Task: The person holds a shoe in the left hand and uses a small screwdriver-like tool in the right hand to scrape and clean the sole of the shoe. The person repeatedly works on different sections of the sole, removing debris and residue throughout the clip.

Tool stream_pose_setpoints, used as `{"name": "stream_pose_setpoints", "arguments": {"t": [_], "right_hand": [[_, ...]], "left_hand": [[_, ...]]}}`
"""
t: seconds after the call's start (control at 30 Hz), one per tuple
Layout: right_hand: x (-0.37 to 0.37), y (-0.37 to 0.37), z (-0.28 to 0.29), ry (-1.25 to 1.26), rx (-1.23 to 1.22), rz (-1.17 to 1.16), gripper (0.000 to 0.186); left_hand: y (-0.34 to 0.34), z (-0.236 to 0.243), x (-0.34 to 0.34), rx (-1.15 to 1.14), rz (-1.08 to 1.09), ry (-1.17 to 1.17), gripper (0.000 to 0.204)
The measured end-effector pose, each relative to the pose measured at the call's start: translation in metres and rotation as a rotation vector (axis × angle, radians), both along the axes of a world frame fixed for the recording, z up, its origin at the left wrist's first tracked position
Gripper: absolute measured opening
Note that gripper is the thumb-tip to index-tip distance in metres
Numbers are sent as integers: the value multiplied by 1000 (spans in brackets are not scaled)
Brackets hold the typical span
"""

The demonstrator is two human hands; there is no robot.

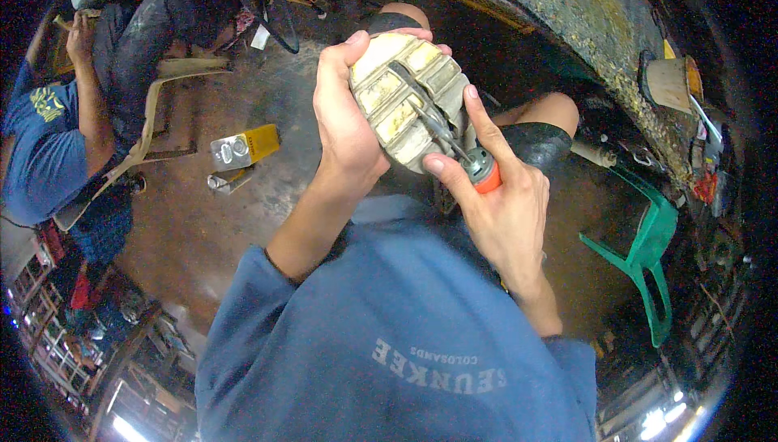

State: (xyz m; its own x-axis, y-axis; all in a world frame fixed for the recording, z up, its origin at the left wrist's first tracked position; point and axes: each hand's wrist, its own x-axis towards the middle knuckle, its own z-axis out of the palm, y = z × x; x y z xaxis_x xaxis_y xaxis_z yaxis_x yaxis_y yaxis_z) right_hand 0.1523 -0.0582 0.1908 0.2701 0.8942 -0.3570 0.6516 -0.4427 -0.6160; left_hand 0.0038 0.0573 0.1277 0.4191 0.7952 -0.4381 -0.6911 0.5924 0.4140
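Observation:
My left hand (344,118) is wrapped round the side of a round cream-and-grey segmented piece (385,77) with deep grooves and yellowish patches, held above my lap. In my right hand (506,199) is a tool (482,173) with an orange body, a dark grey collar and a narrow metal tip, which lies across the piece along a groove. My right thumb and index finger are beside the tool's collar, near the piece's right edge. The far side of the piece, where other fingertips show, is mostly hidden.
A seated person in blue (49,158) is at left by a beige strip (150,110). A yellow-and-silver box (261,142) lies on the floor (186,247). A green plastic chair (648,264) is at right, below a speckled bench (567,25) holding a container (664,85).

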Motion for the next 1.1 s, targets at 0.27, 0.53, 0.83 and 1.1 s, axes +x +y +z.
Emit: {"name": "stream_pose_setpoints", "arguments": {"t": [0.27,0.53,0.83,1.1], "right_hand": [[1,-5,-6,-7,-8,-3,79],[2,-10,-24,-47,143,78,93],[7,-12,-27,-92,181,164,98],[12,-12,-27,-112,174,201,98]], "left_hand": [[-4,-5,4,-3,8,3,66],[-6,-1,9,-8,30,80,67],[-6,-4,9,-30,27,42,67],[-7,-5,10,-28,40,89,67]]}}
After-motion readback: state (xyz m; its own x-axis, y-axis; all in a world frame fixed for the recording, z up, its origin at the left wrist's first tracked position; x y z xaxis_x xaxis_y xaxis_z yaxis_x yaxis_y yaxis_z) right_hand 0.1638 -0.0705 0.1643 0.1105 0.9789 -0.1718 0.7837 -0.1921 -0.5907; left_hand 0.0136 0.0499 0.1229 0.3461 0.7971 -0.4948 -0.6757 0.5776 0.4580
